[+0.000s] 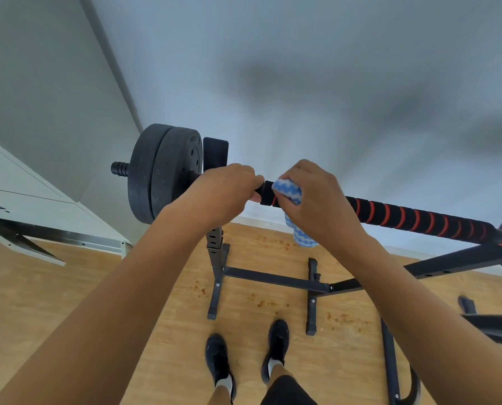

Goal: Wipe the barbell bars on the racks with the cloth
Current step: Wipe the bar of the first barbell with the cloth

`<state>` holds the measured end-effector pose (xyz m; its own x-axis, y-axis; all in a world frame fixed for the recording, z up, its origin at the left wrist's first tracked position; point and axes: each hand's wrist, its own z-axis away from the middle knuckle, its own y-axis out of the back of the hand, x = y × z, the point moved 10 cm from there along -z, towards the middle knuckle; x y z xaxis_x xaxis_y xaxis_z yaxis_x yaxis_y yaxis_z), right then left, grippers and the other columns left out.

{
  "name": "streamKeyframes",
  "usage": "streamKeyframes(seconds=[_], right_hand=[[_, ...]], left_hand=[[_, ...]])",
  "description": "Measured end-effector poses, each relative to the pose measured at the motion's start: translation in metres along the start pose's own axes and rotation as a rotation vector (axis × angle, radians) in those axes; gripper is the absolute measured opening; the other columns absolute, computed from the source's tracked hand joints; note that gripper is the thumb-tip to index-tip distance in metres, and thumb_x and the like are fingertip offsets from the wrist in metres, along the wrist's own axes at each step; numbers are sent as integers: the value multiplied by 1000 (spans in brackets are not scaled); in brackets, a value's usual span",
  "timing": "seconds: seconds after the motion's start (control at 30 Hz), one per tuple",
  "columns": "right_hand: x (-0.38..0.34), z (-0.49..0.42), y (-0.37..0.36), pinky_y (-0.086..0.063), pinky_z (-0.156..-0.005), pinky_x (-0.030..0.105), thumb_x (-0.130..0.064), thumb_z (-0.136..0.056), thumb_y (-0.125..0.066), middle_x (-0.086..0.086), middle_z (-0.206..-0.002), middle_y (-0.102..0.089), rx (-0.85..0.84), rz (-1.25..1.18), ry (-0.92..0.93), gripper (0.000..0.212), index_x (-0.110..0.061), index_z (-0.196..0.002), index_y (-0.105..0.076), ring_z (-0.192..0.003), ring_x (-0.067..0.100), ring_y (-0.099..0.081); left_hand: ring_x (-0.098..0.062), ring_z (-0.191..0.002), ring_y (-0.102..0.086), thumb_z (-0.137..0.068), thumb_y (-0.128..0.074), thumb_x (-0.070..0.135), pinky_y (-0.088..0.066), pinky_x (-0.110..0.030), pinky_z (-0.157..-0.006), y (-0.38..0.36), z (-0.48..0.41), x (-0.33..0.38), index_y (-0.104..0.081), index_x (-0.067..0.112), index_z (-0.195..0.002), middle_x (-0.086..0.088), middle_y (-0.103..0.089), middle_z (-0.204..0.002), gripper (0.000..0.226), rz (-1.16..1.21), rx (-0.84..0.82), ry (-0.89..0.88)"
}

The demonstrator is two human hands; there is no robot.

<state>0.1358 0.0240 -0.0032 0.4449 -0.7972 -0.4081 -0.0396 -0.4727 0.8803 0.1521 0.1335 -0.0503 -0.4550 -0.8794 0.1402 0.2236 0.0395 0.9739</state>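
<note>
Barbell bar [413, 219]: a black bar with a red spiral stripe runs from centre frame out to the right edge, resting on the rack.
Weight plates [162, 173]: two black discs sit side by side on the bar's left end, with the stub of the bar's sleeve poking out past them on the left.
Rack [216, 249]: a dark metal stand with a perforated upright and a padded cradle at the top, just right of the plates; its crossbar and feet rest on the wooden floor [68, 287].
Left hand [223, 191]: its grip is clenched round the bar just right of the rack cradle, knuckles up, thumb underneath.
Right hand [317, 200]: its grip is wrapped round the cloth and the bar together, just beside the left hand, the two nearly touching.
Cloth [287, 192]: blue and white with a wavy pattern, bunched against the bar under the right palm; a loose tail hangs below the bar.
Shoes [277, 346]: two black shoes stand on the floor below the bar, between the rack's feet.
Walls [302, 83]: plain pale grey, with soft shadows on the right.
White furniture [25, 200]: stands against the left wall; what it is cannot be told.
</note>
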Motion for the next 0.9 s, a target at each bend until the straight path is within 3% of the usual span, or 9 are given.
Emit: streamKeyframes(seconds=[0.13,0.2,0.3,0.43,0.57,0.7,0.8,0.87,0.9], right_hand=[[-1,7,-4,-49,-72,21,-18,-88,-74,1,-94,-64,-76,0,3,18,-11,-104,-75,-78,12,-58],[1,6,2,-40,-71,9,-21,-90,-73,-3,-91,-63,-53,-20,-21,16,-13,-103,-76,-77,9,-55],[11,-5,13,-35,-67,6,-26,-93,-69,-5,-84,-61,33,-55,-106,13,-14,-93,-74,-74,9,-54],[7,-9,2,-34,-68,17,-29,-95,-65,0,-84,-60,53,22,-112,16,-14,-93,-70,-74,13,-54],[-1,7,-3,-37,-70,23,-21,-92,-69,3,-89,-59,79,6,-88,12,-10,-96,-69,-75,14,-52],[-8,22,-16,-47,-70,31,-13,-87,-71,5,-90,-60,19,35,-77,9,-7,-94,-69,-77,21,-59],[-8,25,-1,-47,-72,21,-15,-90,-71,1,-91,-59,65,-34,-113,7,-10,-94,-71,-78,15,-57],[7,18,25,-39,-71,12,-22,-93,-69,-2,-87,-59,151,-82,-198,10,-13,-88,-68,-77,11,-55],[17,12,35,-39,-69,15,-24,-93,-67,0,-83,-61,167,-72,-236,17,-10,-84,-67,-76,14,-55]], left_hand=[[-14,-87,-51,-105,-57,9,-45,-30,-67,2,0,-3,-55,19,-129,8,-43,-88,26,37,2,21],[-15,-97,-53,-106,-58,19,-50,-33,-77,4,8,0,-54,18,-135,5,-52,-103,30,85,23,31],[-17,-111,-57,-96,-74,31,-50,-34,-95,16,23,2,-58,20,-139,4,-61,-124,47,170,207,50],[-19,-97,-58,-97,-72,19,-43,-31,-74,21,24,-3,-68,19,-122,3,-63,-107,25,158,337,134],[-21,-95,-62,-100,-68,22,-53,-37,-77,18,17,-4,-70,23,-119,4,-64,-104,19,104,218,122],[-22,-86,-64,-101,-65,24,-49,-34,-69,21,6,-5,-72,26,-115,2,-65,-95,16,19,77,83],[-23,-80,-64,-102,-64,20,-46,-33,-64,22,-1,-3,-72,21,-113,2,-59,-84,13,-28,-7,42],[-23,-83,-66,-104,-60,17,-50,-33,-68,18,-2,0,-68,19,-116,0,-61,-88,15,-52,-51,10],[-23,-85,-66,-105,-58,16,-54,-35,-73,15,-1,0,-66,18,-118,-2,-63,-92,16,-54,-76,0]])
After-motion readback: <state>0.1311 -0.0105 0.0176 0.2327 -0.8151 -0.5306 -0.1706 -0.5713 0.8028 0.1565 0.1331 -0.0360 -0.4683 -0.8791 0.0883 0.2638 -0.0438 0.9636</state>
